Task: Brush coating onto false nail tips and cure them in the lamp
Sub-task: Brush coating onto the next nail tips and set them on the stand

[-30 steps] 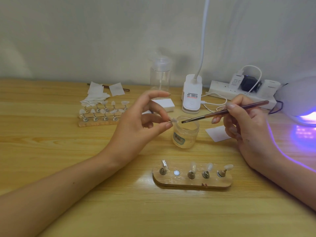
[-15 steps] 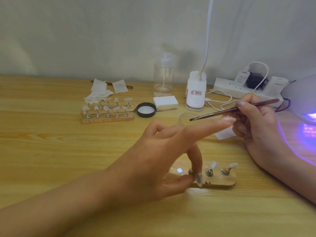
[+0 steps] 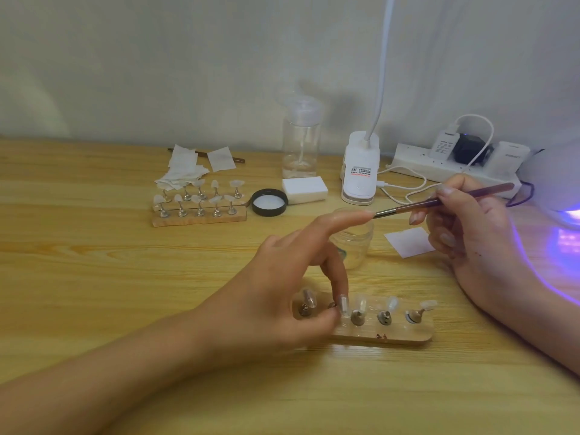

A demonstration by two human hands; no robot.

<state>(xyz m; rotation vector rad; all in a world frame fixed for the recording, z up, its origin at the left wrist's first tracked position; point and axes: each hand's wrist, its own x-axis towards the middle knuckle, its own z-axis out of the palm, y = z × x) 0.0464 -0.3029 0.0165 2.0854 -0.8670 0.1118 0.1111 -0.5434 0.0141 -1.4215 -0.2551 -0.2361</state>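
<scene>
**Tip going onto holder, brush parked**

Left hand (image 3: 282,293) pinches a nail tip (image 3: 342,304) between thumb and middle finger at the second slot of the near wooden holder (image 3: 408,335). Index finger is straight out, probably to avoid touching wet coat. Right hand (image 3: 464,233) is curled round the brush (image 3: 439,200), bristles over the jar (image 3: 354,246), likely so drips land there. Lamp (image 3: 558,177) glows far right, well apart.

Two grips: left grip (image 3: 282,293), right grip (image 3: 470,237). Two slim brown-handled brushes (image 3: 439,200): one in right grip, one beyond left grip. Fifteen metal stands topped with clear false nail tips (image 3: 357,317): five on light wooden bar (image 3: 408,335) at left grip, one pinched; ten beyond it, two rows of five. One each: clear glass jar (image 3: 357,243), black round lid (image 3: 269,203), white block (image 3: 304,189), clear pump bottle (image 3: 301,139), white clip lamp (image 3: 359,171), white power strip (image 3: 417,166), purple-glowing cure lamp (image 3: 558,177). Three plugs (image 3: 444,145) in strip.
</scene>
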